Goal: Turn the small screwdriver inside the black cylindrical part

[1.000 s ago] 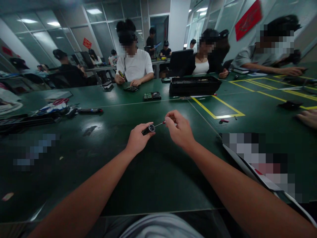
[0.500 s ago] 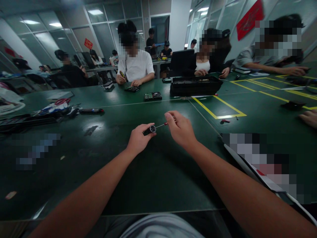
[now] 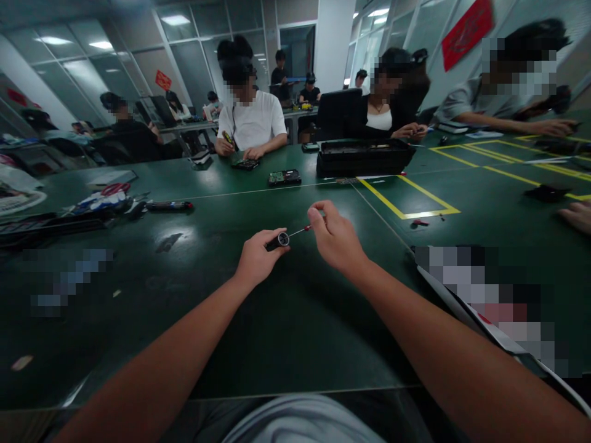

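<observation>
Above the green table [image 3: 240,344], my left hand [image 3: 258,255] is closed around a small black cylindrical part [image 3: 277,240], whose round silvery end faces right. My right hand [image 3: 333,237] pinches a thin screwdriver [image 3: 300,231] with a red collar. Its metal shaft points left and its tip is at the round end of the black part; whether it touches is too small to tell. The handle is mostly hidden by my right fingers.
Beyond my hands are a green circuit board device [image 3: 285,178] and a long black tray [image 3: 364,159]. A dark tool [image 3: 170,206] and red-handled items [image 3: 115,189] lie left. Small red bits [image 3: 419,223] sit right, near yellow tape [image 3: 429,215]. Several people sit across the table.
My right fingers have shifted slightly on the screwdriver, and less of its handle shows. Across the table, a person in black has raised their hands from the black tray.
</observation>
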